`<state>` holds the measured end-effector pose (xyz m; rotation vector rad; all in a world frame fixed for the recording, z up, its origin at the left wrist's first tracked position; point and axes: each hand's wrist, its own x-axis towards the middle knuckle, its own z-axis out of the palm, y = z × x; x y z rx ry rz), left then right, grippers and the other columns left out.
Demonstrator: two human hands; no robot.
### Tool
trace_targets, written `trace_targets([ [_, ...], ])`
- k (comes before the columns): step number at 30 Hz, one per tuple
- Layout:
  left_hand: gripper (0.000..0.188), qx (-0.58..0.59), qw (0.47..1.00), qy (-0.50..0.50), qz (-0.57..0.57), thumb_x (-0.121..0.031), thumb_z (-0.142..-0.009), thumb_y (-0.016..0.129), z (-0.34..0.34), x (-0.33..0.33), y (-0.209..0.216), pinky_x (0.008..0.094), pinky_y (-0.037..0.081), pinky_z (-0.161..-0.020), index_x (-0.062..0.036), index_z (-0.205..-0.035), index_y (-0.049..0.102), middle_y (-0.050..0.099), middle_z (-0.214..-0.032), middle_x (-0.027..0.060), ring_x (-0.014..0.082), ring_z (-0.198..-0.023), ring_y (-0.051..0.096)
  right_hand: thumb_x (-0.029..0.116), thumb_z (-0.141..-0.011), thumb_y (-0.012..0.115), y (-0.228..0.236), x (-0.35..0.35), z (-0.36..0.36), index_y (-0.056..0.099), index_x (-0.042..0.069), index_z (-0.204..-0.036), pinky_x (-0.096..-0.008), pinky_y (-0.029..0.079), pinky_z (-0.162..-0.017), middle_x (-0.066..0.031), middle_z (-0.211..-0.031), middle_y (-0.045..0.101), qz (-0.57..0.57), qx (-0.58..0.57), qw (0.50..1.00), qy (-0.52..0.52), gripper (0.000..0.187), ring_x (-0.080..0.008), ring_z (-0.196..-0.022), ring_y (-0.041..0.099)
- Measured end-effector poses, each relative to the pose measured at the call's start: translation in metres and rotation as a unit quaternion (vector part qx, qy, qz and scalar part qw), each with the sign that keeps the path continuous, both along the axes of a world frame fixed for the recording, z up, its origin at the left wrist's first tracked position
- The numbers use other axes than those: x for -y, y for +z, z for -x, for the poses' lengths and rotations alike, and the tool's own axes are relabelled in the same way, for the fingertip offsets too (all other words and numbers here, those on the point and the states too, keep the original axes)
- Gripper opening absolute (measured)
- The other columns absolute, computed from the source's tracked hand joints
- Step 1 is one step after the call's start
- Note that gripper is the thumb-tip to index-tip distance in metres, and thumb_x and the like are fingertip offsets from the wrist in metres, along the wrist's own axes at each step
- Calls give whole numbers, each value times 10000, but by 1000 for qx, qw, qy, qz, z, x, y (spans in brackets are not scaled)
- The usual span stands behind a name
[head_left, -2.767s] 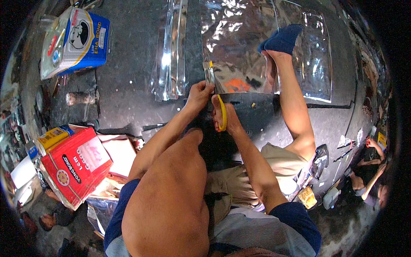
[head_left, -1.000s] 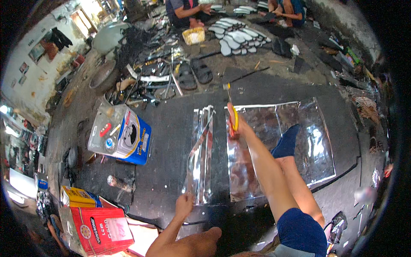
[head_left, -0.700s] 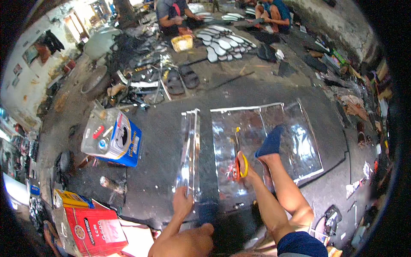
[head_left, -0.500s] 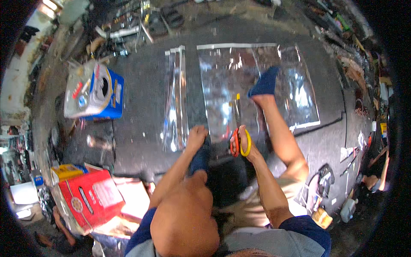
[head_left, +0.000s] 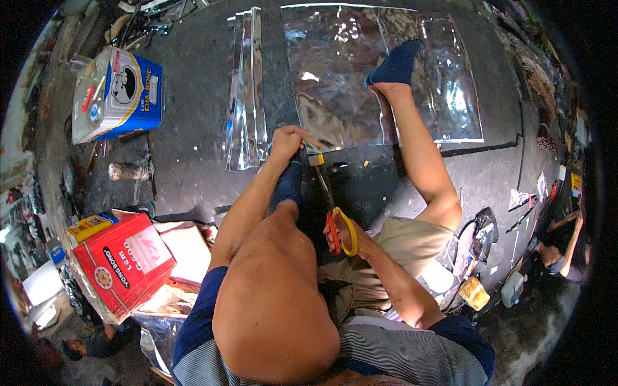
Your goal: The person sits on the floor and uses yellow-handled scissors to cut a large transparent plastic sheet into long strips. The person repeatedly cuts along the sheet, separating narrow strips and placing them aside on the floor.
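Evidently the work in hand is cutting the clear plastic sheet [head_left: 360,71] that lies flat on the dark floor [head_left: 187,161], its near edge just ahead of the person's knees. The left hand [head_left: 285,140] reaches forward and pinches that near edge between thumb and fingertips, lifting it a little off the floor. The right hand [head_left: 347,237] is closed through the yellow and red loops of the scissors [head_left: 328,199], whose blades point up and away toward the pinched edge; the tips lie just short of the left hand's fingers, and whether the blades are parted cannot be told from here.

To do this step well, the sheet would best be held taut at the edge so the blades bite cleanly — slack film tends to fold rather than shear. The socked foot [head_left: 396,63] resting on the sheet appears to pin it down, which should help keep the line straight.

The left forearm runs nearly straight out from the shoulder, wrist bent slightly downward. The right arm is folded, elbow low and close to the body, wrist turned so the scissors aim forward — a compact, controlled posture. Cut strips [head_left: 244,83] lie in a stack to the left.
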<state>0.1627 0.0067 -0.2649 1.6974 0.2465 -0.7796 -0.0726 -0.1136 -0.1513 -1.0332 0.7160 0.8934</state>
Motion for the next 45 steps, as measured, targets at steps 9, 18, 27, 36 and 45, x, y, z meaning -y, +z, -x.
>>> trace_targets([
  [9,142,-13,1000,2,-8,-64,-765,612,-6,5,15,253,405,-490,-7,-635,599,575,-595,46,109,-534,525,818,-710,376,-37,-8,-27,514,2,-850,-318,492,-508,-49,-610,483,9,10,1000,-7,840,-171,-510,538],
  [18,274,-9,999,-3,-51,-282,-802,621,9,5,4,271,389,-523,-32,-695,589,563,-602,43,122,-542,501,621,-782,572,-39,-1,-61,563,19,-868,-325,482,-365,-13,-532,467,70,-2,994,-84,608,-143,-384,508],
  [27,268,100,987,-120,-38,-244,-895,514,43,-2,-10,340,393,-550,6,-851,598,497,-587,40,146,-559,461,735,-728,511,-48,-2,-58,540,55,-705,-280,439,-359,6,-488,442,134,50,990,-10,681,-120,-382,501],
  [36,213,139,987,-74,5,-184,-894,498,51,-2,-22,317,389,-565,7,-858,587,524,-635,60,131,-601,471,680,-773,521,-35,-9,-63,476,93,-552,-270,408,-349,-2,-447,441,151,86,984,-35,629,-131,-357,494],
  [45,202,48,995,-57,73,-168,-894,498,48,0,-12,254,355,-554,-4,-805,575,484,-645,-28,75,-614,417,711,-790,445,-41,-6,-85,502,73,-537,-318,396,-350,-47,-448,468,182,81,980,5,688,-174,-366,503],
])
